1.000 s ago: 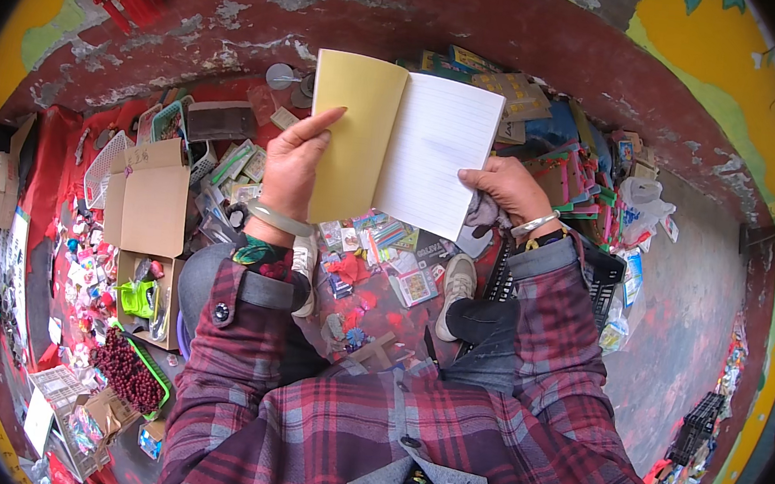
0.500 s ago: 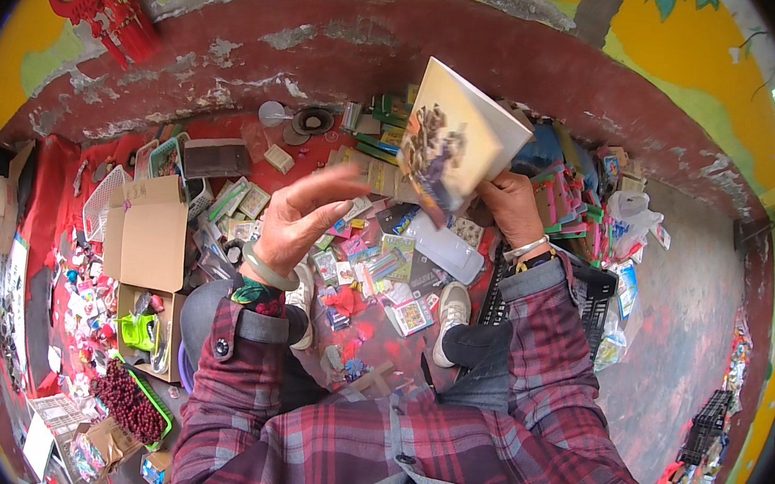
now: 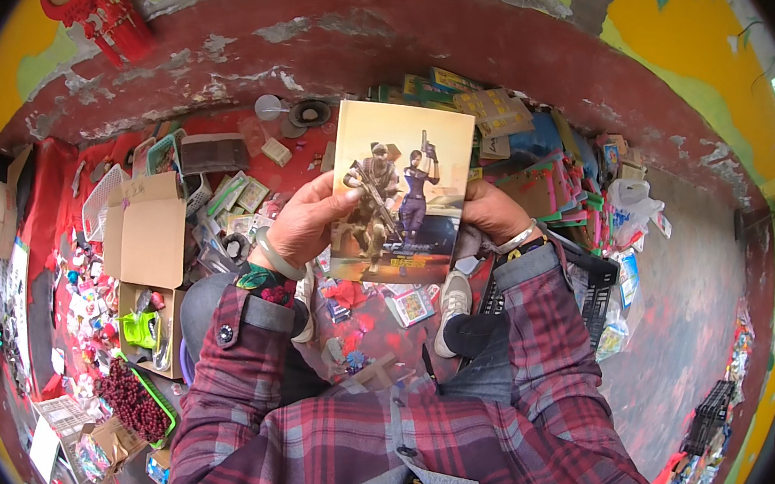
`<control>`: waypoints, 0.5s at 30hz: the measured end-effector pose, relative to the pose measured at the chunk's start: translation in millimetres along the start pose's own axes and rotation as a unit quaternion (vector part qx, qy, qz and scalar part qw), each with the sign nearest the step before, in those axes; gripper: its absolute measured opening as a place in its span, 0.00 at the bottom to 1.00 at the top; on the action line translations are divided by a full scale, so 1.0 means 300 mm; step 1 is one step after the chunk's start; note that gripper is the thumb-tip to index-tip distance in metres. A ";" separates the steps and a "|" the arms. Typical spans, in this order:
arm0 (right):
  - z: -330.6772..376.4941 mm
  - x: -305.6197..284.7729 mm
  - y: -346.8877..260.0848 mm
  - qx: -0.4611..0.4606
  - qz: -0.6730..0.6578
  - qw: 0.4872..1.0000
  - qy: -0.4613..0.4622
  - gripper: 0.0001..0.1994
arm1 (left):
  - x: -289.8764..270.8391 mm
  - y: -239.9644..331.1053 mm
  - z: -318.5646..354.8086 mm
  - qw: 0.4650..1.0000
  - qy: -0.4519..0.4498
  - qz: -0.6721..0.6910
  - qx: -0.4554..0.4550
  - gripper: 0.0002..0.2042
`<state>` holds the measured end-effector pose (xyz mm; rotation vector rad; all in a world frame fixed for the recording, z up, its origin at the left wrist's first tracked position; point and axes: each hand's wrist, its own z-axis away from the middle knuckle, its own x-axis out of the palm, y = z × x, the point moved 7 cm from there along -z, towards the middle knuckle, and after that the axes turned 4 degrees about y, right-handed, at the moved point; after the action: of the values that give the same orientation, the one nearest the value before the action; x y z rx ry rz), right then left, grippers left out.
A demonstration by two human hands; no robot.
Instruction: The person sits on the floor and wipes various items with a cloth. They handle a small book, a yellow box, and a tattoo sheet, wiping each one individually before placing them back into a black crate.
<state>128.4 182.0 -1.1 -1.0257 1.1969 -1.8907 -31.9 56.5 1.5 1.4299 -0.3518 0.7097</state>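
A thin notebook point(image 3: 407, 150) with two armed figures on its tan cover is upright in front of me, cover facing me. My left hand point(image 3: 303, 214) grips its left edge, thumb over the cover. At the opposite edge my right hand point(image 3: 496, 213) is closed on it, with its fingertips hidden behind. Behind and below the notebook, small packets and cards lie on the red floor, partly covered by it. A small colourful framed card point(image 3: 410, 306) shows just under its lower edge, between my shoes.
An open cardboard box point(image 3: 149, 245) stands to the left, near a green tray of dark red beads point(image 3: 133, 401). On the right are a black plastic crate point(image 3: 597, 297), stacked colourful booklets point(image 3: 563, 190) and a white plastic bag point(image 3: 632, 209). A peeling red wall point(image 3: 237, 56) curves behind.
The notebook has come down and left and turned its cover square to me. My left hand, formerly open in the air, has taken hold of its left edge.
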 end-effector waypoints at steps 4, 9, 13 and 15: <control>-0.029 -0.068 0.040 0.069 -0.140 0.985 0.079 0.22 | -0.008 0.048 -0.022 0.994 0.051 0.062 0.077 0.13; -0.035 0.009 0.007 0.009 -0.021 0.999 -0.022 0.27 | -0.152 0.085 -0.040 0.946 0.151 0.192 0.214 0.14; -0.055 0.177 0.022 -0.031 -0.047 0.998 -0.025 0.26 | -0.095 0.074 -0.034 0.945 0.136 0.212 0.207 0.17; -0.049 0.230 0.017 -0.059 -0.103 0.993 0.000 0.22 | -0.066 0.070 -0.036 0.952 0.113 0.194 0.209 0.16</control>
<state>83.7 128.1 8.2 -1.2542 1.2570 -1.9948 -62.0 62.1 4.1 1.6738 -0.3176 1.3183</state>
